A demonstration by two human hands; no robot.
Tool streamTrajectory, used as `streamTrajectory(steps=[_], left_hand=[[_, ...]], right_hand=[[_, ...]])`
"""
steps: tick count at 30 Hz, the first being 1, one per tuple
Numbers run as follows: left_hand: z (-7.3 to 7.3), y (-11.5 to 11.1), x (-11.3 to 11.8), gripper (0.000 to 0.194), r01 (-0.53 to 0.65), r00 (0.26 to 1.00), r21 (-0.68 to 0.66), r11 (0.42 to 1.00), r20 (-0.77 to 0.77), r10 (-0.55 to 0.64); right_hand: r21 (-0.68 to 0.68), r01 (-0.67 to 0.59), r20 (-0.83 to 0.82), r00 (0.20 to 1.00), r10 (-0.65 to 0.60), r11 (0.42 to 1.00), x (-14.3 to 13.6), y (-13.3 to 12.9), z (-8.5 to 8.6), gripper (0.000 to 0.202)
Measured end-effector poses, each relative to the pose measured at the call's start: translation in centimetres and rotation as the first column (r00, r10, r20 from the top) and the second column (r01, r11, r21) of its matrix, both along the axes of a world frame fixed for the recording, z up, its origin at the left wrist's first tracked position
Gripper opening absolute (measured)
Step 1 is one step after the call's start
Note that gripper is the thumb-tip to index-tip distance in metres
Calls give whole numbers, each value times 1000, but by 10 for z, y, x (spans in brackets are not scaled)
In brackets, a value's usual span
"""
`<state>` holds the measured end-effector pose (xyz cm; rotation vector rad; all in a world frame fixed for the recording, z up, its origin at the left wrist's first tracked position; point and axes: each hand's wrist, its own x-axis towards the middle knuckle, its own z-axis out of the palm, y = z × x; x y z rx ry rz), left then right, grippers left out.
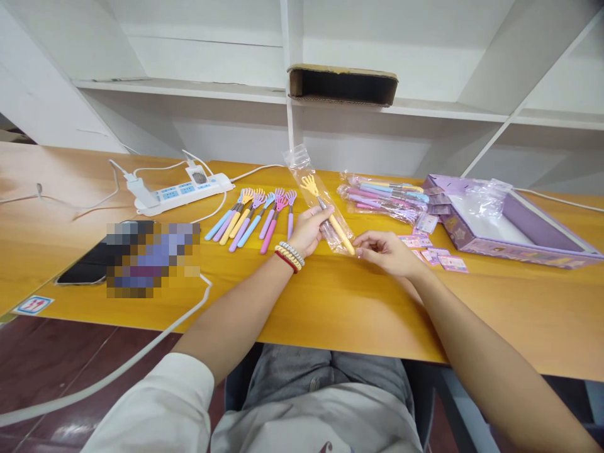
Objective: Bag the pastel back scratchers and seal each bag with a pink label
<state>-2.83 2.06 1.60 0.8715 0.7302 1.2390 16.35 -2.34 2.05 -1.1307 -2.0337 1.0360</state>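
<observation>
Yellow scratcher, qty 1: in clear bag, centre, above table, prongs to 11 o'clk. L hand: fingers closed round bag & handle. R hand, 4 o'clk: fingers bent by bag's lower end; pinch or not, can't tell. Loose scratchers, assorted cols., 9 o'clk. Bagged scratchers, 2–3 o'clk. Cards, approx. 4 o'clk. Purple box, 3 o'clk, farther.

The pale shirt has short, loose sleeves and a small dark mark on its front, above faded grey jeans. Around the left wrist sit 3 bracelets: 1 grey, 1 beige, 1 red.
</observation>
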Motion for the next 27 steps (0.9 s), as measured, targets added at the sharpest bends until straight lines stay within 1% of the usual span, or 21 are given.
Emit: streamTrajectory(steps=[3, 5, 7, 9, 11, 13, 16, 19, 22, 25, 27], left_hand=[[-1, 1, -1, 22, 4, 1000, -1, 1000, 0, -4], [-1, 1, 0, 22, 17, 1000, 2, 1000, -1, -17], [-1, 0, 1, 22, 29, 1000, -4, 1000, -5, -29], [-2, -1, 2, 23, 43, 999, -13, 999, -16, -43], [-3, -1, 2, 23, 56, 998, -18, 998, -36, -57], [-4, -1, 3, 23, 61, 997, -21, 998, -47, -62], [-5, -2, 5, 23, 75, 996, -27, 997, -43, -77], [-6, -5, 9, 24, 112, 990, -51, 992, -82, -116], [-5, -12, 14, 23, 164, 979, -48, 985, -117, -168], [-5, -18, 20, 22, 208, 969, -28, 978, -134, -210], [-5, -20, 22, 20, 210, 968, -21, 977, -134, -211]], right_hand=[[11, -21, -1, 1000, 21, 1000, 1, 0, -1, 30], [25, -11, 25, 1000, 10, 1000, 2, 0, -2, 30], [81, 1, 73, 997, -7, 997, 2, 1, -3, 30], [186, -4, 119, 993, -18, 983, 2, 0, -3, 28], [324, -15, 143, 989, -34, 946, 3, 0, -3, 28], [450, -13, 143, 988, -58, 893, 3, 0, -3, 28], [563, -12, 144, 986, -84, 826, 2, 0, -3, 28], [613, -26, 162, 982, -94, 790, 1, 0, -5, 27], [642, 0, 160, 978, -134, 766, 1, 0, -6, 28], [659, 33, 160, 970, -183, 751, 0, -1, -5, 32], [659, 20, 172, 969, -176, 752, 0, -1, -4, 32]])
